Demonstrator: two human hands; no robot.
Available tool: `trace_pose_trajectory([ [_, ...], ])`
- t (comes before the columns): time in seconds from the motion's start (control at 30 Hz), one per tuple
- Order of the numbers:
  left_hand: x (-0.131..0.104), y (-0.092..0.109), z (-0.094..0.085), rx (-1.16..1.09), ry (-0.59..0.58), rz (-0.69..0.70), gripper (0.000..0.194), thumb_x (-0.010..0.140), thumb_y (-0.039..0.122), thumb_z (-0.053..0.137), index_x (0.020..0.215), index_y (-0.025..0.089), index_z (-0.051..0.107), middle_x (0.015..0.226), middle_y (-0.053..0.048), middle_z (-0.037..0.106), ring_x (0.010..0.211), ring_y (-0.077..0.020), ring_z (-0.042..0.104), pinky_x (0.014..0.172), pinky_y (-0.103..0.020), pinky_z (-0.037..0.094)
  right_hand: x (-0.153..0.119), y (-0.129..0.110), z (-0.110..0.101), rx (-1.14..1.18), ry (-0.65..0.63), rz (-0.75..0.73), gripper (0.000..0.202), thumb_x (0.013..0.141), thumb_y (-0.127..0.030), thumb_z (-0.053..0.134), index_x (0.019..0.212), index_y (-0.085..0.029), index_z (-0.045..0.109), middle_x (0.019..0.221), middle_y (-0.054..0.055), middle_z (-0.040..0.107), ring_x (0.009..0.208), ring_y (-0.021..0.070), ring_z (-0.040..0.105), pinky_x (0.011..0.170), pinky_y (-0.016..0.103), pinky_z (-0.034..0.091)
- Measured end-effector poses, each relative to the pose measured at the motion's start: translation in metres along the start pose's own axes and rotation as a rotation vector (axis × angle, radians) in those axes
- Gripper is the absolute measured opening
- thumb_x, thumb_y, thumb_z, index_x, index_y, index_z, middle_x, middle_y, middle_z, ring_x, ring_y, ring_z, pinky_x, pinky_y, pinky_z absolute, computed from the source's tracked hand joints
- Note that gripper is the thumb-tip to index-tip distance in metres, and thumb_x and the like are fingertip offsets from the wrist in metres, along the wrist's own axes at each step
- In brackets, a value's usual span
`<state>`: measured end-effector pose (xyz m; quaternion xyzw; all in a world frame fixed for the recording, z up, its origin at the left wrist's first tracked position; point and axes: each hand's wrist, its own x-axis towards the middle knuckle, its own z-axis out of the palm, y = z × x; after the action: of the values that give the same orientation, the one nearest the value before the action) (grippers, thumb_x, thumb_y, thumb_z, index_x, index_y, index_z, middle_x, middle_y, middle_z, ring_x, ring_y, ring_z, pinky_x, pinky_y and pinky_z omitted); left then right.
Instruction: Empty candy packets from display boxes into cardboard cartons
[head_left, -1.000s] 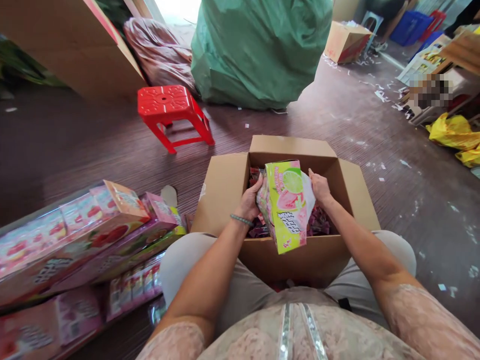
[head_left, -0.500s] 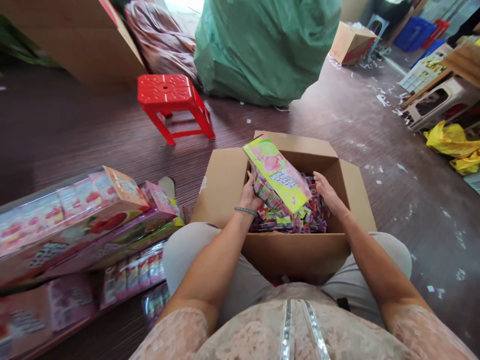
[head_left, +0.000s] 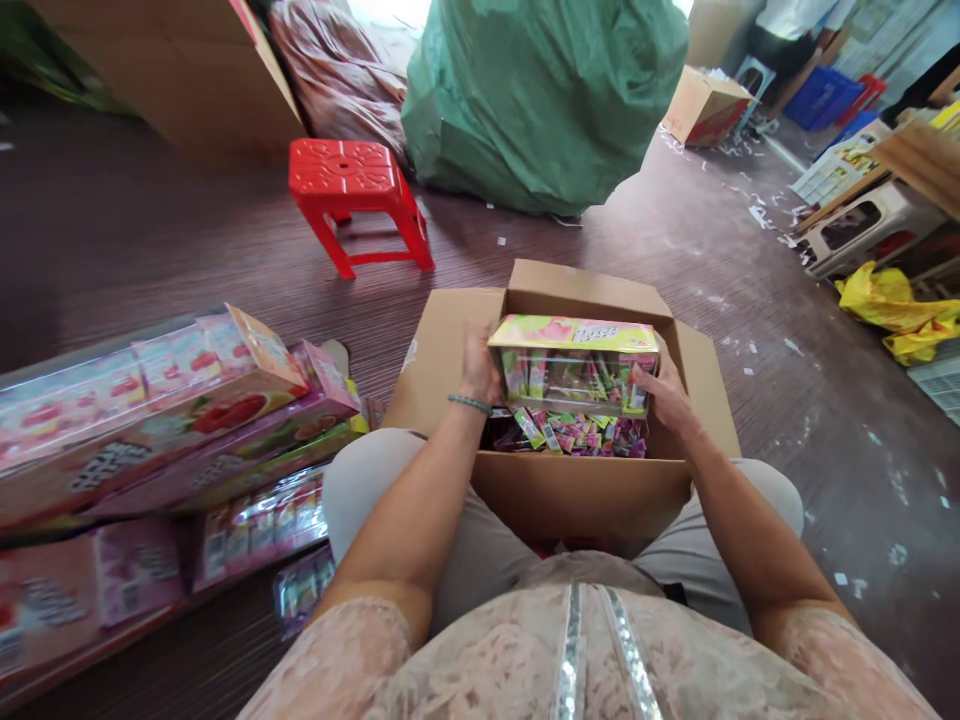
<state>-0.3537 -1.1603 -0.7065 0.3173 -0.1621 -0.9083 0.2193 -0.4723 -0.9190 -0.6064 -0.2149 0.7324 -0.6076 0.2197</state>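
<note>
A yellow-green and pink display box (head_left: pixel 574 365) with a clear front window hangs over the open carton. Small sachets show loosely through its window. My right hand (head_left: pixel 667 390) is closed on the box's right end, thumb across the front. At the left end is my left hand (head_left: pixel 478 370), a beaded bracelet on its wrist; its fingers are smeared by motion, and whether they grip the box is unclear. Below, the cardboard carton (head_left: pixel 585 495) stands between my knees with its flaps spread. Many loose sachets (head_left: pixel 574 432) in pink, purple and green lie inside it.
Stacked display boxes (head_left: pixel 150 440) in orange, purple and green are at my left. A red stool (head_left: pixel 349 185) and a big green sack (head_left: pixel 540 120) stand ahead. At right are a yellow plastic bag (head_left: pixel 896 305) and a pale stool (head_left: pixel 847 225). Paper scraps litter the floor.
The display box has turned from a slant to nearly level, its window now facing me. My right hand has closed on its right end. My left hand has shifted slightly left.
</note>
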Motion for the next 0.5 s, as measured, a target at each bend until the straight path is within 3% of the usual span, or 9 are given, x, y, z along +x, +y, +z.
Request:
trace_pose_trajectory([
  [0.13, -0.018, 0.003, 0.018, 0.009, -0.202, -0.082, 0.065, 0.102, 0.071, 0.059, 0.135, 0.018, 0.076, 0.121, -0.014, 0.081, 0.121, -0.0343, 0.076, 0.109, -0.047, 0.062, 0.006, -0.001, -0.016, -0.123, 0.032, -0.011, 0.104, 0.066, -0.081, 0.088, 0.151, -0.026, 0.06, 0.141, 0.01, 0.072, 0.145, 0.0355, 0.058, 0.129, 0.053, 0.045],
  [0.3, -0.027, 0.014, 0.026, 0.0, -0.204, -0.007, 0.073, 0.101, 0.073, 0.06, 0.148, 0.018, 0.069, 0.125, -0.014, 0.081, 0.124, -0.0347, 0.075, 0.113, -0.051, 0.059, 0.005, 0.004, -0.001, -0.18, 0.049, -0.016, 0.108, 0.062, -0.088, 0.086, 0.148, -0.026, 0.063, 0.142, 0.011, 0.071, 0.145, 0.0358, 0.058, 0.129, 0.055, 0.045],
  [0.4, -0.032, 0.014, 0.027, 0.03, -0.22, -0.044, 0.069, 0.105, 0.069, 0.057, 0.152, 0.02, 0.066, 0.135, -0.012, 0.078, 0.13, -0.0326, 0.073, 0.116, -0.047, 0.058, 0.006, 0.001, -0.007, -0.13, 0.11, 0.018, 0.105, 0.064, -0.098, 0.075, 0.136, -0.022, 0.069, 0.136, 0.014, 0.073, 0.139, 0.0381, 0.063, 0.122, 0.057, 0.051],
  [0.5, -0.043, 0.015, 0.032, 0.035, -0.243, -0.035, 0.068, 0.106, 0.071, 0.053, 0.151, 0.022, 0.067, 0.136, -0.012, 0.077, 0.133, -0.0348, 0.071, 0.114, -0.05, 0.059, 0.005, 0.002, -0.016, -0.173, 0.131, -0.006, 0.101, 0.06, -0.095, 0.081, 0.13, -0.021, 0.071, 0.135, 0.014, 0.073, 0.138, 0.0376, 0.064, 0.124, 0.053, 0.051],
])
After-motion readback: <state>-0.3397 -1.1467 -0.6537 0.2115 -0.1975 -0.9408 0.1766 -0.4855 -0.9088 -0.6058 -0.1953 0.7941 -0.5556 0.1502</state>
